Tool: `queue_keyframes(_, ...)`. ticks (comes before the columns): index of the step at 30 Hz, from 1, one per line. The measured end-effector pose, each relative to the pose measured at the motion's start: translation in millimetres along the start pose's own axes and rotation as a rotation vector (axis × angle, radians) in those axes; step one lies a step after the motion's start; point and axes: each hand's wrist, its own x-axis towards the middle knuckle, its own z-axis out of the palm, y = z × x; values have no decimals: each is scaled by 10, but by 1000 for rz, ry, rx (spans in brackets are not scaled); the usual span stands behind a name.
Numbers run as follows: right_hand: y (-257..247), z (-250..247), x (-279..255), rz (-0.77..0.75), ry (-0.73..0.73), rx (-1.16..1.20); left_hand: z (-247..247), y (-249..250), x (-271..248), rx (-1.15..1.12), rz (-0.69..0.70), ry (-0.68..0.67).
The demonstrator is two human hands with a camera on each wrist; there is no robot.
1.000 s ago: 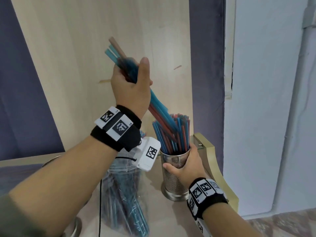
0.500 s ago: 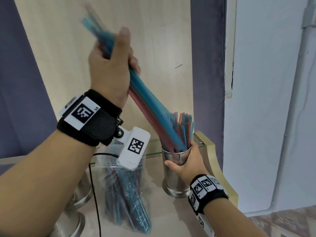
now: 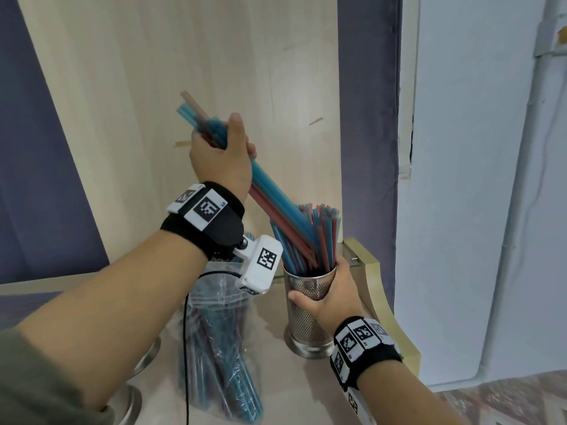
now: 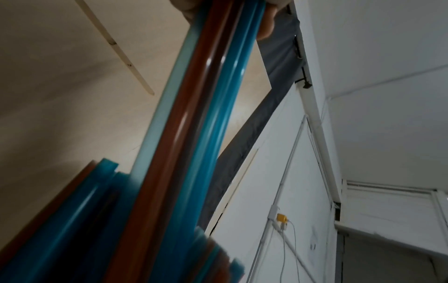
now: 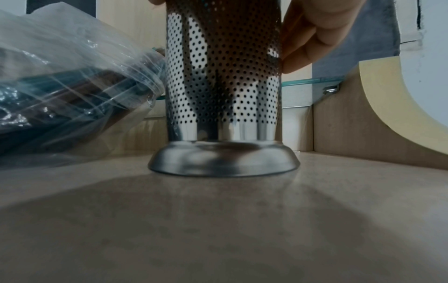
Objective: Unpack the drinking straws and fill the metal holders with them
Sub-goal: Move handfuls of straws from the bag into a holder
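My left hand (image 3: 222, 154) grips a bundle of blue and red straws (image 3: 276, 204) near its top; the bundle slants down to the right, its lower ends inside the perforated metal holder (image 3: 306, 314). Several more straws stand in that holder. My right hand (image 3: 329, 294) grips the holder's upper wall and keeps it upright on the counter. In the left wrist view the held straws (image 4: 194, 134) fill the frame. The right wrist view has the holder (image 5: 223, 86) close up, with my fingers (image 5: 310, 38) round its right side.
A clear plastic bag (image 3: 221, 348) with more straws lies left of the holder, also seen in the right wrist view as the bag (image 5: 72, 86). Another metal holder's base (image 3: 132, 403) sits at bottom left. A wooden back panel (image 3: 184, 87) and a curved side edge (image 3: 377, 289) bound the counter.
My left hand swung up and to the left with the bundle, then came back down to the right, pushing the straws deeper into the holder. My right hand stayed on the holder.
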Motion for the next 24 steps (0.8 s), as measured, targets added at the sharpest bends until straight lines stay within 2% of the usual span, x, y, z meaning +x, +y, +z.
queue_keyframes(5, 0, 4, -2, -11, 0, -8, 0, -199, -133, 93, -1, -225)
queue_keyframes(11, -3, -9, -5, -13, 1, 12, 40, -217, -207, 65, 72, -56)
queue_keyframes(13, -4, -9, -6, -11, -3, 9, 61, -265, -274, 90, 50, -140)
queue_keyframes(16, -2, 3, -7, -20, 1, 4, 21, -479, -404, 233, -26, -350)
queue_keyframes(19, -11, 3, -14, -32, 7, 5, -106, -679, -420, 361, -69, -429)
queue_keyframes(22, -4, 13, -12, -49, 20, 12, -219, -872, -395, 454, -119, -570)
queue_keyframes(24, 7, 23, -8, -54, 28, 17, -258, -978, -412, 531, -131, -583)
